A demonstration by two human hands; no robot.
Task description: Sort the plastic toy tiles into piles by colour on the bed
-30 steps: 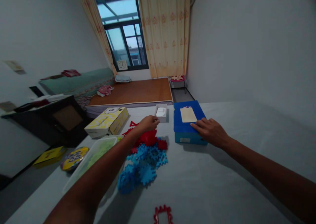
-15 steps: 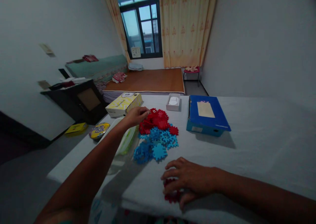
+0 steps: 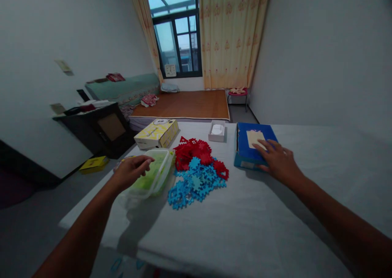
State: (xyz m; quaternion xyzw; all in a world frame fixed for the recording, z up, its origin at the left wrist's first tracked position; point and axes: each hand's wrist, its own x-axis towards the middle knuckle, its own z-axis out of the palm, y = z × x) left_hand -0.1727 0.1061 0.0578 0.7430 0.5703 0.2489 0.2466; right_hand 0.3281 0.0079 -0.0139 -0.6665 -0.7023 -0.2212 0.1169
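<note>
Here, the two hands are wide apart. The left hand point(image 3: 133, 171) is by the tub point(image 3: 162, 178), left of the middle of the frame, with its fingers bent; I cannot tell if it holds anything. The right hand point(image 3: 280, 159) lies on the blue box point(image 3: 243, 141), right of the middle, fingers spread. Red bits point(image 3: 194, 150) and blue bits point(image 3: 196, 184) are heaped near the middle.

Square white clock point(image 3: 170, 70) at foot of dark-framed window point(image 3: 183, 41); patterned yellow curtain point(image 3: 229, 41) alongside. Brown mat point(image 3: 190, 103) spread below, pink cloth point(image 3: 150, 100) crumpled at its left. Red stool point(image 3: 244, 93) near wall point(image 3: 321, 57). Yellow carton point(image 3: 94, 163) on floor point(image 3: 30, 229) beside dark cabinet point(image 3: 88, 137).
</note>
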